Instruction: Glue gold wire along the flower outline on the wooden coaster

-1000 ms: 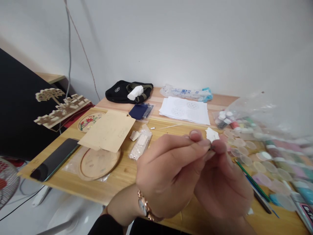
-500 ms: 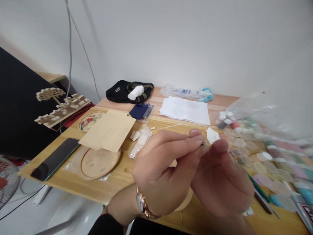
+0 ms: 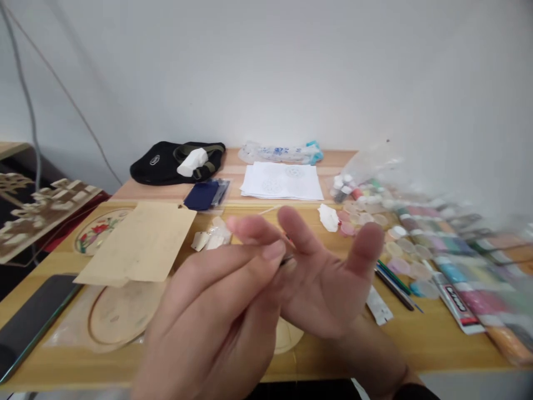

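My left hand [image 3: 216,311] comes up from the lower left with its fingers pinched together. A small dark sliver [image 3: 286,259] shows at its fingertips, too small and blurred to name. Just beyond it my right hand [image 3: 325,278] is turned palm toward me, its fingers spread and its thumb standing apart. The left fingertips overlap the right palm, so whether they touch is unclear. Beneath the hands, a pale round piece [image 3: 288,336] is partly hidden on the wooden table [image 3: 333,355].
To the left lie a tan sheet [image 3: 139,241], a wooden hoop [image 3: 125,316], a floral embroidery [image 3: 102,228] and a phone [image 3: 33,319]. White papers [image 3: 283,180] and a black bag [image 3: 162,161] are behind. Paint pots [image 3: 403,250], brushes [image 3: 393,283] and a tube [image 3: 458,305] fill the right.
My view has swung to the right. My right hand has opened out with its fingers spread, and the left fingertips have moved over its palm.
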Action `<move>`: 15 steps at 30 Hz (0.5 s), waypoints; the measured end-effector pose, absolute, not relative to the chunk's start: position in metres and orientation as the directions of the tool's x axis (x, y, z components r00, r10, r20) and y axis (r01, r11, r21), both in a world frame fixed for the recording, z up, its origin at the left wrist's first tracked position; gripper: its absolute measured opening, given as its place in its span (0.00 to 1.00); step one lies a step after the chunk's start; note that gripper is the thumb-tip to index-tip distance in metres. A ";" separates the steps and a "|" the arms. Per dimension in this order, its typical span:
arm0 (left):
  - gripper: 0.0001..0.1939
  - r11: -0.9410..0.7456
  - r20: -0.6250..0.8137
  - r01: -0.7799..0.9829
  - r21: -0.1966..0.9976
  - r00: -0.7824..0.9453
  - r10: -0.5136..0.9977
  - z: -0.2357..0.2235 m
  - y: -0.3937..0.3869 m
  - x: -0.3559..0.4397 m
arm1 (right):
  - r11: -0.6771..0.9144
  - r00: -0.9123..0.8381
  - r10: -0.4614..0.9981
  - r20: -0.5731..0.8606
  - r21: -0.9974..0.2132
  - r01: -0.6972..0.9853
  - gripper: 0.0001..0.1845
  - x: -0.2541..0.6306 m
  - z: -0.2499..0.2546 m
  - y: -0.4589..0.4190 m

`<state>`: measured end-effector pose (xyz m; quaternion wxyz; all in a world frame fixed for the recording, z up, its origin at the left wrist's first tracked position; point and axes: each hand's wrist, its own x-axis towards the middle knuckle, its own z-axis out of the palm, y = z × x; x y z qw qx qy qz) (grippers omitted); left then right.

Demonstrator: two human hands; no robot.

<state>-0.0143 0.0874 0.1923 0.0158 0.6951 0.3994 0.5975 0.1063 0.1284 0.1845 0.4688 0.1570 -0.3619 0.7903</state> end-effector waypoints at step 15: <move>0.19 -0.588 0.832 0.713 0.382 0.012 0.555 0.193 0.077 -0.021 | -0.308 -0.617 0.568 0.545 -0.555 -0.773 0.36 0.116 0.182 0.125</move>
